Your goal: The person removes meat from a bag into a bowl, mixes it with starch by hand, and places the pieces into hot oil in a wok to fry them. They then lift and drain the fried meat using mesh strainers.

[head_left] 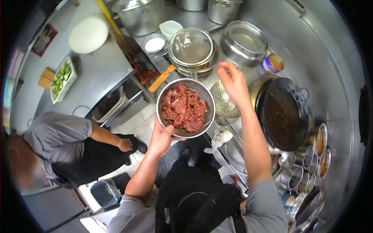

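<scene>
My left hand [161, 138] grips the near rim of a metal bowl [160, 116], with the thumb over the edge. Raw sliced red meat [184, 108] fills much of the bowl. To the right, my right hand [234, 83] is raised with loosely bent fingers, and I see nothing held in it. Below that hand lies a perforated metal skimmer [224, 101]. Beyond the bowl, a round mesh strainer [192, 46] rests on stacked metal bowls. A wooden handle [162, 79] sticks out just past the bowl's left rim.
A dark wok [283, 114] stands at right, with several metal containers [291, 176] nearer me. A large pot [244, 40] and an open can [273, 63] are beyond. At left, a co-worker [64, 136] stands near a counter bearing a tray of chopped greens [63, 80].
</scene>
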Tool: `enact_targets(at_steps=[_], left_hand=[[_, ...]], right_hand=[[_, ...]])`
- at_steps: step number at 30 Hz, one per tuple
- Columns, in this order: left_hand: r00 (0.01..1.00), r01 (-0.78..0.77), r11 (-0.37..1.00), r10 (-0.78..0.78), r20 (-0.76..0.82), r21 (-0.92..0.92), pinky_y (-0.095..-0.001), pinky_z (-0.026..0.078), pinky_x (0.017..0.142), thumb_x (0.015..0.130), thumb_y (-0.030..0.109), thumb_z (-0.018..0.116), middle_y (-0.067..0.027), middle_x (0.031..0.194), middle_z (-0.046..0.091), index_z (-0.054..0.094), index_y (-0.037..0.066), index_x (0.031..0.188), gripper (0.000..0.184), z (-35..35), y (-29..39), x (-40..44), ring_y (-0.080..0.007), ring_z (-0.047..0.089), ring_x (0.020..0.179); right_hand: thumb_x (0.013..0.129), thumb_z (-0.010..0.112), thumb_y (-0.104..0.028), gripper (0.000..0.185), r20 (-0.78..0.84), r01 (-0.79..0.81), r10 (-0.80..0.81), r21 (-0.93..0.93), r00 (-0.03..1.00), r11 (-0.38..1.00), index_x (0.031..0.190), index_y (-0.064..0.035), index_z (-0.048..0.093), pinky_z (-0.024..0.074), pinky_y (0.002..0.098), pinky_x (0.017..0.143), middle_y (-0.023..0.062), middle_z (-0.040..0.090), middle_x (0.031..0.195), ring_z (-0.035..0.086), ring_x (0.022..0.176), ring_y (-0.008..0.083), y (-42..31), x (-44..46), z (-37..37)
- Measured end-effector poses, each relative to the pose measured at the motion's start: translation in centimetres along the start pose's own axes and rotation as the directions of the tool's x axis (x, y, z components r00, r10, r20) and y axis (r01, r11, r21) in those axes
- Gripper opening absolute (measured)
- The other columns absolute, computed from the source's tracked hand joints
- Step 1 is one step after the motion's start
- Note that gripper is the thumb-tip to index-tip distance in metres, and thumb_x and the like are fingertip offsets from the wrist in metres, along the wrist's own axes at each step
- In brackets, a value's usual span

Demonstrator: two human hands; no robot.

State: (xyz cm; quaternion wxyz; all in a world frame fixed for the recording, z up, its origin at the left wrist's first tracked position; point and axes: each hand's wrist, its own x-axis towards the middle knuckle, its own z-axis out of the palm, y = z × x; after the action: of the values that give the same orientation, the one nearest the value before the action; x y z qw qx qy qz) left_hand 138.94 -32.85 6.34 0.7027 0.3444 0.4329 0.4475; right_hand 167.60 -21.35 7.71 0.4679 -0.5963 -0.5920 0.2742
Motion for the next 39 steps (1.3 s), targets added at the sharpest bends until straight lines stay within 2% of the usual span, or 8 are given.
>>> enact_targets(at_steps=[2,3,10,14,26,30,33,39], left_hand=[[0.995,0.043,0.999,-0.044,0.089,0.018,-0.0420,0.071,0.070,0.090,-0.010,0.041,-0.0227,0.151,0.046,0.014,0.015,0.161,0.080,0.3,0.8,2.0,-0.0379,0.072,0.112],[0.989,0.062,0.997,-0.068,0.130,0.050,-0.0415,0.071,0.070,0.090,-0.010,0.041,-0.0224,0.150,0.046,0.014,0.015,0.161,0.080,1.2,1.0,2.6,-0.0375,0.071,0.114],[0.921,0.123,0.988,-0.148,0.360,0.090,-0.0392,0.070,0.063,0.090,-0.010,0.042,-0.0217,0.145,0.053,0.020,0.013,0.160,0.077,7.3,-3.7,4.7,-0.0340,0.074,0.107],[0.862,0.228,0.972,-0.231,0.450,0.063,-0.0419,0.071,0.065,0.094,-0.008,0.044,-0.0222,0.145,0.053,0.020,0.013,0.159,0.073,10.0,-6.2,4.5,-0.0350,0.074,0.106],[0.742,0.288,0.950,-0.299,0.600,0.118,-0.0447,0.071,0.071,0.098,-0.004,0.048,-0.0211,0.149,0.050,0.019,0.014,0.158,0.070,16.9,-9.8,4.1,-0.0383,0.071,0.116],[0.711,0.265,0.956,-0.281,0.644,0.125,-0.0452,0.072,0.074,0.093,-0.008,0.044,-0.0210,0.151,0.047,0.021,0.013,0.158,0.072,18.4,-9.4,4.5,-0.0377,0.070,0.117],[0.701,0.263,0.955,-0.286,0.653,0.136,-0.0447,0.071,0.072,0.097,-0.008,0.040,-0.0228,0.151,0.043,0.020,0.014,0.155,0.065,18.6,-9.2,4.1,-0.0394,0.067,0.122],[0.672,0.246,0.954,-0.294,0.679,0.170,-0.0459,0.071,0.074,0.097,-0.007,0.042,-0.0224,0.154,0.042,0.017,0.015,0.159,0.071,21.1,-11.6,2.7,-0.0398,0.067,0.122]], right_hand=[[0.099,0.075,-0.029,0.054,0.350,-0.115,0.051,0.163,0.935,0.980,0.144,-0.0033,0.060,0.0563,0.0450,0.100,0.0197,0.068,0.133,0.069,0.118,0.0331,-4.3,-5.3,-0.6],[0.097,0.078,-0.026,0.059,0.387,0.241,-0.195,-0.075,0.901,0.968,0.149,-0.0067,0.057,0.0526,0.0438,0.106,0.0194,0.060,0.144,0.062,0.127,0.0328,-6.0,-6.8,-0.3],[0.093,0.069,0.000,0.029,0.014,0.021,-0.017,-0.421,1.000,0.907,0.122,-0.0042,0.071,0.0574,0.0368,0.094,0.0144,0.073,0.109,0.073,0.097,0.0270,-3.0,-14.7,-4.1],[0.106,0.064,-0.009,0.014,-0.239,-0.326,0.451,0.423,0.860,0.845,0.113,-0.0005,0.073,0.0576,0.0302,0.084,0.0032,0.073,0.100,0.070,0.092,0.0140,-4.0,-16.7,-8.5],[0.104,0.071,-0.018,0.012,-0.176,-0.161,0.588,0.865,0.790,0.476,0.108,-0.0075,0.069,0.0528,0.0255,0.060,0.0008,0.067,0.094,0.066,0.077,0.0111,-5.1,-18.3,-16.7],[0.085,0.083,0.000,0.035,-0.133,-0.335,0.508,0.607,0.851,0.721,0.114,-0.0090,0.065,0.0510,0.0239,0.063,0.0019,0.067,0.102,0.067,0.083,0.0130,-3.2,-19.0,-16.8],[0.077,0.085,-0.006,0.038,-0.199,-0.291,0.236,-0.319,0.951,0.902,0.111,-0.0020,0.067,0.0540,0.0428,0.093,0.0171,0.070,0.104,0.069,0.101,0.0355,0.0,-20.9,-16.3],[0.087,0.075,-0.011,0.027,-0.315,-0.390,0.265,-0.455,0.911,0.801,0.111,0.0023,0.072,0.0584,0.0466,0.080,0.0243,0.073,0.087,0.073,0.084,0.0406,-1.6,-24.1,-18.7]])
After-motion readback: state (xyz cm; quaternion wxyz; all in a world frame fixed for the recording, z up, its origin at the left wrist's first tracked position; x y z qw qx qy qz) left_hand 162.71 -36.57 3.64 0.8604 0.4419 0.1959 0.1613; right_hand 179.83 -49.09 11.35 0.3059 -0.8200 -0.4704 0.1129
